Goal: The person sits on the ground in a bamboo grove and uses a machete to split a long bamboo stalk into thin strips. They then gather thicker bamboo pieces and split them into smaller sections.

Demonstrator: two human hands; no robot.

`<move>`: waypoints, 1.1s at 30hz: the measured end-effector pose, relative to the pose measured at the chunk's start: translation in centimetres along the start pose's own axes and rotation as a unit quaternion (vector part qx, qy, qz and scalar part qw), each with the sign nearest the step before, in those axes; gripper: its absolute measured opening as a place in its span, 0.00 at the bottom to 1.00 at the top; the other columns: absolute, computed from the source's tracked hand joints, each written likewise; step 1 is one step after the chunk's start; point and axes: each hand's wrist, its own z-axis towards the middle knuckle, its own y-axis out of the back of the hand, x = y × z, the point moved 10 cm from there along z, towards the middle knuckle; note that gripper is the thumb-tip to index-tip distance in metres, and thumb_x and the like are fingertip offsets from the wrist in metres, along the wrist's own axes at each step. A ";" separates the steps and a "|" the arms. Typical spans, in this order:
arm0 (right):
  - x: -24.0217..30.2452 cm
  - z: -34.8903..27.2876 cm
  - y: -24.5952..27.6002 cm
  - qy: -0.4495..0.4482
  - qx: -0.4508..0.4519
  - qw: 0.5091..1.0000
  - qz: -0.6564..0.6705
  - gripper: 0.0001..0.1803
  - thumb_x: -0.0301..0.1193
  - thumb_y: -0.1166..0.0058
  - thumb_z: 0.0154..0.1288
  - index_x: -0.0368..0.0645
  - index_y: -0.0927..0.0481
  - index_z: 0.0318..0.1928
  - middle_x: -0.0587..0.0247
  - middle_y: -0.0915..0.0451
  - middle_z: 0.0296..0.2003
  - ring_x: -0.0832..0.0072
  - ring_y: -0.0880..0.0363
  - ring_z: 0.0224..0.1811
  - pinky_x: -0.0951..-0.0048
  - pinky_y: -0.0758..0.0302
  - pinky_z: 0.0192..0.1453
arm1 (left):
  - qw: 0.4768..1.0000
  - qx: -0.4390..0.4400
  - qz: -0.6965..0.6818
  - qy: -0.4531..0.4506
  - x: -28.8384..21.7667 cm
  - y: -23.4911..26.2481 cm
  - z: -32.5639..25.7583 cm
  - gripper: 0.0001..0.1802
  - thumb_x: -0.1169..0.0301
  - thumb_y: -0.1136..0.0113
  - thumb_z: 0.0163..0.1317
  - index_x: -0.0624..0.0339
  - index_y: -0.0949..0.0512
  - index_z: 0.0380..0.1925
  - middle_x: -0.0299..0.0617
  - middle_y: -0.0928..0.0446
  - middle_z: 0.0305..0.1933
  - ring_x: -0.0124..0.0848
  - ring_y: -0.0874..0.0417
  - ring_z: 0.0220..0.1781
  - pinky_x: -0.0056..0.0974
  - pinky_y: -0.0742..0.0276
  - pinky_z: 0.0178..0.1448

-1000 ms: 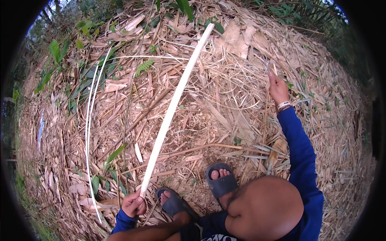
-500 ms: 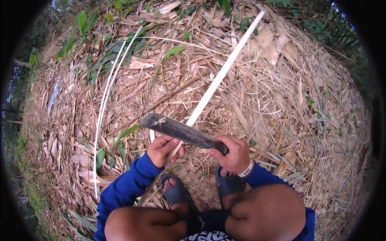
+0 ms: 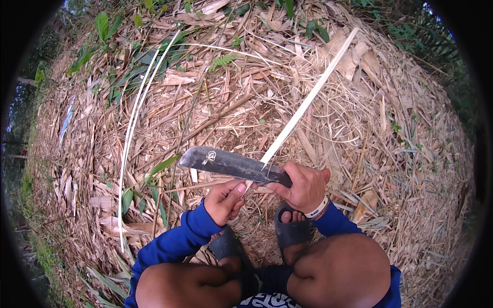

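Observation:
My right hand (image 3: 304, 189) is closed round the handle of a machete (image 3: 231, 165), whose dark blade points left with a small curl of shaving on it near the tip. A long pale bamboo strip (image 3: 312, 95) runs from the far right toward me and passes under the blade. My left hand (image 3: 226, 200) pinches the strip's near part between thumb and fingers, just on my side of the blade. The blade hides where it touches the strip.
Two thin pale strips (image 3: 134, 115) lie curved on the ground at the left. Curly shavings (image 3: 341, 115) are heaped at the right. Dry leaves and husks litter the ground round my sandals (image 3: 294, 233), with green leaves (image 3: 105, 28) at the far left.
My left hand has moved right and slightly nearer to me. The strip's far end has swung right and come closer, and the blade now crosses the strip nearer its handle.

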 end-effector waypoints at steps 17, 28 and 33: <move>-13.5 0.6 8.3 -0.220 -0.104 0.970 -0.025 0.23 0.52 0.50 0.67 0.42 0.28 0.32 0.53 0.26 0.16 0.51 0.25 0.19 0.59 0.32 0.23 | 0.999 0.006 0.043 0.021 5.0 4.4 -5.9 0.20 0.63 0.56 0.74 0.63 0.27 0.58 0.27 0.41 0.14 0.17 0.45 0.14 0.25 0.47 0.20; -0.4 0.3 0.4 -0.036 -0.001 0.998 0.047 0.25 0.56 0.43 0.58 0.46 0.24 0.32 0.60 0.23 0.18 0.60 0.22 0.19 0.65 0.31 0.22 | 0.999 -0.002 0.018 -0.032 1.5 1.7 -1.2 0.24 0.67 0.58 0.74 0.55 0.39 0.69 0.28 0.42 0.17 0.17 0.44 0.16 0.25 0.47 0.21; 0.0 0.1 1.6 0.017 -0.037 0.999 0.017 0.26 0.56 0.42 0.58 0.45 0.26 0.30 0.59 0.24 0.18 0.61 0.22 0.17 0.63 0.27 0.21 | 0.998 0.036 0.022 -0.044 1.3 0.7 -2.0 0.24 0.69 0.58 0.74 0.59 0.40 0.69 0.27 0.42 0.17 0.17 0.44 0.16 0.25 0.45 0.22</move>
